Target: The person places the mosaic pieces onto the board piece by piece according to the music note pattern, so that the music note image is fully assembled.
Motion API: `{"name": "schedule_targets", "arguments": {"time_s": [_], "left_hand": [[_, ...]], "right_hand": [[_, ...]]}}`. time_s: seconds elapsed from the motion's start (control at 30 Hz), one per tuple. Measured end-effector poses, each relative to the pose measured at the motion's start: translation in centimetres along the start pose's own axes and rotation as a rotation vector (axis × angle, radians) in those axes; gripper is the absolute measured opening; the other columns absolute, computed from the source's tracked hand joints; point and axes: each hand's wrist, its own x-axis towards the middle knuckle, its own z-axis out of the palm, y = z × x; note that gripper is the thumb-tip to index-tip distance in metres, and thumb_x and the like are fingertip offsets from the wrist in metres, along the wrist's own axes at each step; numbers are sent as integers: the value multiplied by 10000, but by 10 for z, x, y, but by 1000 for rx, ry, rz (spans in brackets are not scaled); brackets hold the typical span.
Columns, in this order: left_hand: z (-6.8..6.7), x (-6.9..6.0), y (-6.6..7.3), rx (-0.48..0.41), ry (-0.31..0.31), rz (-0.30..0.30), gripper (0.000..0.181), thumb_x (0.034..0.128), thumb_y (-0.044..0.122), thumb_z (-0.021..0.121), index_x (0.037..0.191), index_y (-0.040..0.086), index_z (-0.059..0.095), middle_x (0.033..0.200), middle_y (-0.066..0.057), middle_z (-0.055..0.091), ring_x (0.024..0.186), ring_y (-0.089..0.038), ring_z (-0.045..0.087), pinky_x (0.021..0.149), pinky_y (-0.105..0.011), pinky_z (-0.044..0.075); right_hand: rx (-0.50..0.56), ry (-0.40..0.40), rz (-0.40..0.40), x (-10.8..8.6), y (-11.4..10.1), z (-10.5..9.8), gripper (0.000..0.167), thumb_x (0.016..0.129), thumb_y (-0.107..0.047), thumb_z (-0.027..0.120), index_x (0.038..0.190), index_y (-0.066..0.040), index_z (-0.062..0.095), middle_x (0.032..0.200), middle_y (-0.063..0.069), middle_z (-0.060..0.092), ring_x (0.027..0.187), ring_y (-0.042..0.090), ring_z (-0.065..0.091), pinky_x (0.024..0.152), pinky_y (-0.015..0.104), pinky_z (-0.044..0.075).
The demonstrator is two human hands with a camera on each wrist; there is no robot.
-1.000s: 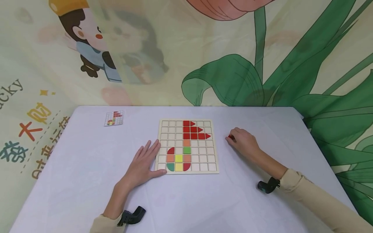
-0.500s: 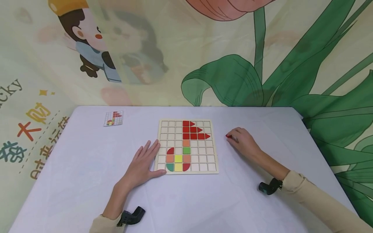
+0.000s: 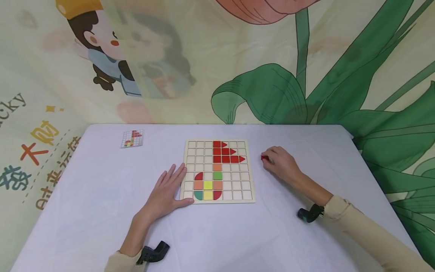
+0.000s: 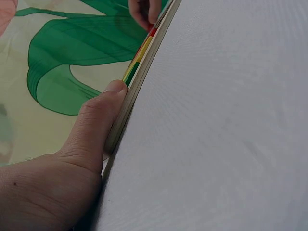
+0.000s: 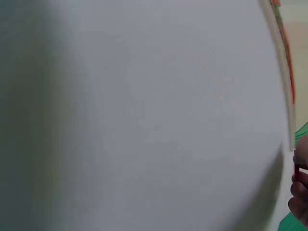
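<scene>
A square grid board (image 3: 234, 185) lies mid-table, with red, orange, green, yellow and teal flat pieces set in several of its cells. My left hand (image 3: 164, 194) rests at the board's left side, fingers straight and spread; in the left wrist view its thumb (image 4: 98, 118) lies against the board's edge. To the right of the board, my right hand (image 3: 280, 162) pinches a small red piece (image 3: 263, 157) between thumb and fingers, a little apart from the board. Most of that piece is hidden by the fingers, so its shape cannot be told.
A small card (image 3: 132, 138) printed with a coloured grid pattern lies at the table's back left. White cloth covers the table (image 3: 217, 238). Behind it hangs a backdrop (image 3: 190, 109) with leaves and a cartoon figure.
My right hand has shifted slightly left and back with the red piece, more of which now shows at the fingertips. The left hand and board stay in place.
</scene>
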Motion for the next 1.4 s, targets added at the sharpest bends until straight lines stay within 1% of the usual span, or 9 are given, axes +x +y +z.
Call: {"name": "schedule_targets", "arguments": {"time_s": [0.1, 0.2, 0.33, 0.43, 0.57, 0.7, 1.03, 1.17, 1.4], "left_hand": [[0, 0, -1, 1, 2, 0, 1036, 752, 566, 737, 1547, 123, 241, 1636, -52, 200, 1527, -309, 99, 1225, -538, 111], [1, 0, -1, 4, 4, 4, 1037, 749, 560, 741, 1547, 125, 242, 1637, -51, 198, 1527, -308, 97, 1224, -542, 114], [2, 0, -1, -1, -2, 3, 1036, 751, 567, 737, 1546, 124, 244, 1637, -48, 197, 1528, -305, 97, 1225, -541, 112], [2, 1, 0, -12, -9, 5, 1033, 759, 579, 725, 1547, 123, 239, 1638, -45, 195, 1529, -303, 92, 1226, -538, 105], [2, 2, 2, -16, -16, 10, 1028, 767, 584, 714, 1549, 124, 231, 1639, -42, 188, 1530, -304, 90, 1228, -535, 105], [1, 2, 4, -9, -12, 13, 1031, 763, 583, 718, 1550, 128, 231, 1640, -39, 187, 1530, -304, 95, 1228, -534, 109], [0, 1, 3, 0, -19, 3, 1034, 768, 587, 714, 1552, 125, 222, 1640, -46, 184, 1529, -308, 90, 1229, -526, 105], [-1, 1, 1, -6, -18, 1, 1031, 768, 585, 715, 1551, 125, 227, 1640, -46, 187, 1529, -308, 91, 1228, -528, 104], [0, 0, -1, 0, -14, 4, 1034, 767, 599, 709, 1550, 125, 229, 1640, -44, 187, 1529, -307, 92, 1228, -528, 104]], "right_hand": [[86, 54, -75, 10, -14, -2, 187, 796, -56, 744, 982, -62, 730, 964, 90, 699, 884, 220, 649, 747, 353, 590], [197, 43, -191, 21, -45, -3, 199, 786, -22, 753, 981, -43, 720, 973, 86, 693, 853, 193, 662, 728, 311, 597], [242, -64, -361, 32, -92, 7, 190, 806, -54, 754, 994, -54, 726, 1004, 59, 683, 870, 151, 652, 747, 219, 585], [207, -172, -414, 39, -117, 18, 183, 843, -119, 740, 1022, -80, 734, 1024, 37, 677, 903, 132, 642, 794, 183, 568], [159, -310, -356, 44, -135, 28, 191, 880, -188, 715, 1052, -107, 737, 1029, 22, 676, 915, 122, 635, 821, 184, 562], [154, -381, -307, 45, -142, 32, 169, 895, -208, 700, 1033, -119, 739, 1022, 11, 677, 923, 117, 632, 834, 193, 563], [200, -361, -288, 42, -149, 34, 103, 902, -198, 691, 956, -125, 740, 983, -19, 687, 906, 98, 618, 835, 189, 552], [163, -347, -288, 42, -150, 36, 123, 903, -219, 689, 953, -127, 755, 996, -26, 689, 944, 107, 582, 825, 187, 538], [106, -393, -281, 36, -153, 31, 188, 934, -226, 640, 1032, -129, 768, 1106, -15, 672, 1023, 134, 526, 853, 232, 514]]}}
